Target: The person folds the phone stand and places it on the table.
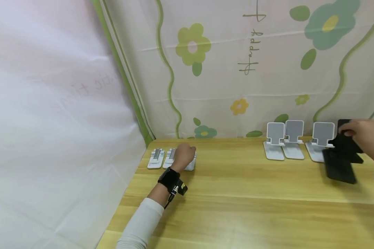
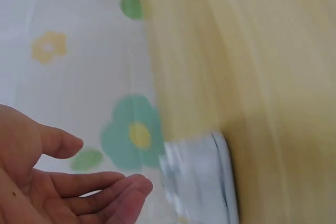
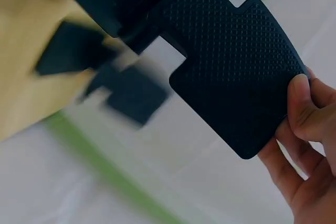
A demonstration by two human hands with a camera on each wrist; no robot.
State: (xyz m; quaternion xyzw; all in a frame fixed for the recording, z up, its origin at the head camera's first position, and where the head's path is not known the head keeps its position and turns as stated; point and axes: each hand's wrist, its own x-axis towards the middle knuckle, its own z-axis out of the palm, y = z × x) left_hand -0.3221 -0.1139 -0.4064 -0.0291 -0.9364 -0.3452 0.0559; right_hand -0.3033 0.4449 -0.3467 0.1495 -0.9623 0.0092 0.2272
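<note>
R hand [image 3: 315, 145] grips held black stand [image 3: 231, 72], thumb vs. fingers on edge of its textured plate; pos. = far R of bench [image 1: 237, 207], approx. 3 o'clock in head view. Stand's tilted there; can't tell if its base touches bench. Second black stand [image 3: 139, 95] is behind, partly hidden in head view, blurry at approx. 9 o'clock of the held plate in R wrist cam. At 9 o'clock of the black pair: 3 open white stands [image 1: 294, 130] in a row, plates up, R-most w/ a gap to the other two. L hand [image 1: 183, 155] is empty, thumb apart, fingers loosely bent, just beside stacked folded white stand [image 2: 202, 177], which sits at 5 o'clock in L wrist cam; contact unclear. 2 more folded white stands [image 1: 156, 159] at 9 o'clock of L hand, same row. Floral cloth [image 1: 218, 79] hangs at 12 o'clock of bench. L arm: white sleeve [image 1: 141, 223], black wrist strap [image 1: 169, 178] w/ cable.
</note>
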